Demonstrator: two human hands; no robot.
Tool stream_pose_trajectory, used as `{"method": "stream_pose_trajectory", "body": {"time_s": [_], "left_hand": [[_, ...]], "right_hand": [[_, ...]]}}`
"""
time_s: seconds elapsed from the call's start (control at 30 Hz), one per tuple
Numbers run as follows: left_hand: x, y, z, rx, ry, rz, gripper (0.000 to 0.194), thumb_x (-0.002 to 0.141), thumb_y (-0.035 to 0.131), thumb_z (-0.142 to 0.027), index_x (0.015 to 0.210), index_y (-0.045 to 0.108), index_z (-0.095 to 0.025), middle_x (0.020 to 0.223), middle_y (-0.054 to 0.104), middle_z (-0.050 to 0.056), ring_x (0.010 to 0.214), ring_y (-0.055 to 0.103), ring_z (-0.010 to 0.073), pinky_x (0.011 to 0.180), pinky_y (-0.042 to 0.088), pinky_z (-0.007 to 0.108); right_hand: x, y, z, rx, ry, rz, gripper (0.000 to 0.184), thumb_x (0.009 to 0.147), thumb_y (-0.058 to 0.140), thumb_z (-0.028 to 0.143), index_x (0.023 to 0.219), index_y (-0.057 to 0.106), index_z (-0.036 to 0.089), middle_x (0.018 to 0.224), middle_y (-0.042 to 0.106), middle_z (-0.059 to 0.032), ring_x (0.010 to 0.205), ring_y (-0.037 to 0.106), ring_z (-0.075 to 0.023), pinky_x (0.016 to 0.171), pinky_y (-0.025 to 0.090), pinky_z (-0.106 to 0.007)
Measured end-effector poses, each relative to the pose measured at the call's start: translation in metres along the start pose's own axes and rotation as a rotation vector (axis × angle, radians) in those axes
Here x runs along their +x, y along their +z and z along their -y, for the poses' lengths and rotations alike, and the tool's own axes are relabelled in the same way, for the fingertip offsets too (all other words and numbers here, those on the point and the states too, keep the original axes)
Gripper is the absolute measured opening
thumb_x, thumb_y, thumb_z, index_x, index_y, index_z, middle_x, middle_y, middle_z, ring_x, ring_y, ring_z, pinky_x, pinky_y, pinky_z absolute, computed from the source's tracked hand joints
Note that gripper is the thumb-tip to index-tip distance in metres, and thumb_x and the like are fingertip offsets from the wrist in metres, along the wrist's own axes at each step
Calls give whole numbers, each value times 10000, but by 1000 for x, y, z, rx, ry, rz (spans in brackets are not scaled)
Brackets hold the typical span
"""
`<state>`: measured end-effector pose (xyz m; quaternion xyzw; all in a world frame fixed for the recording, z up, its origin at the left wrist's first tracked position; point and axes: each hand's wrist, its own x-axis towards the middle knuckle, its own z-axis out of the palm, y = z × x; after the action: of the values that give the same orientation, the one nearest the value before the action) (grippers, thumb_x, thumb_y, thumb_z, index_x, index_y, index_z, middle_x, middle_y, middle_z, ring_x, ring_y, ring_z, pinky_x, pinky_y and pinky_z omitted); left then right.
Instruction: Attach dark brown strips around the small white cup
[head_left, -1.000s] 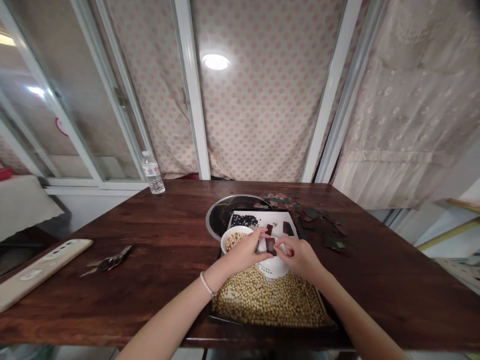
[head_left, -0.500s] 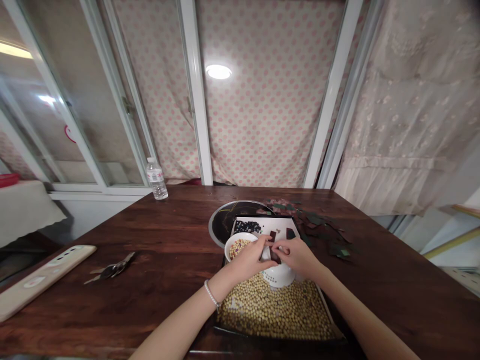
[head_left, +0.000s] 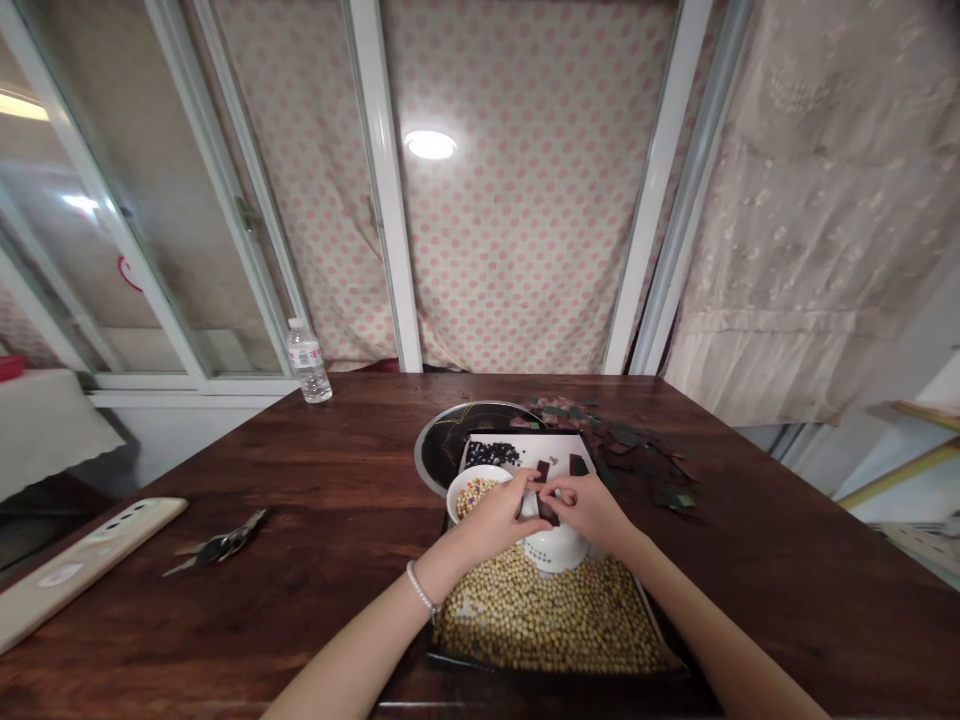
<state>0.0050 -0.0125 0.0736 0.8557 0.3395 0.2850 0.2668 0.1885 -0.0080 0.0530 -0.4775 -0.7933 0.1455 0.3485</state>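
Observation:
A dark reddish-brown strip (head_left: 543, 469), thin and flat like card, stands between my hands. My left hand (head_left: 498, 515) curls around its left side, with thumb and fingers closed on it. From the right, my right hand (head_left: 592, 510) pinches at the strip's middle; anything tiny in those fingertips is too small to make out. Directly below is a white bowl (head_left: 555, 552) with a row of small marks, its inside mostly covered by my hands. Beside my left hand, another white bowl (head_left: 453, 496) contains small multicoloured beads (head_left: 474, 492).
A black-edged tray (head_left: 555, 445) holds the bowls, many yellowish beads (head_left: 555, 620) and dark beads (head_left: 491, 454). Behind lies a round dark plate (head_left: 442, 440). Dark red and green scraps (head_left: 637, 450) spread at right. Keys (head_left: 217, 545), a phone (head_left: 90, 570) and a water bottle (head_left: 308, 362) are leftward.
The whole view has shifted slightly. Both hands stay at the strip above the bowl, with only a small movement of the right fingers.

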Motion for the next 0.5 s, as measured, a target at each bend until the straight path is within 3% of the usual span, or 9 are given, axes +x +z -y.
{"method": "stream_pose_trajectory", "body": {"time_s": [0.27, 0.5], "left_hand": [[1, 0, -1, 13, -18, 5, 506, 736, 688, -263, 1159, 415, -217, 1189, 592, 109, 1054, 567, 280, 865, 419, 368], [1, -1, -3, 13, -29, 14, 514, 735, 684, -260, 1168, 410, -223, 1163, 598, 100, 1048, 569, 272, 869, 415, 358]], "right_hand": [[2, 3, -6, -16, 24, -40, 110, 762, 534, 206, 753, 638, 171, 450, 356, 68, 441, 376, -113, 473, 246, -216], [1, 0, -2, -23, -40, 40, 74, 755, 559, 204, 727, 627, 192, 419, 345, 85, 406, 346, -98, 467, 244, -206]]}}
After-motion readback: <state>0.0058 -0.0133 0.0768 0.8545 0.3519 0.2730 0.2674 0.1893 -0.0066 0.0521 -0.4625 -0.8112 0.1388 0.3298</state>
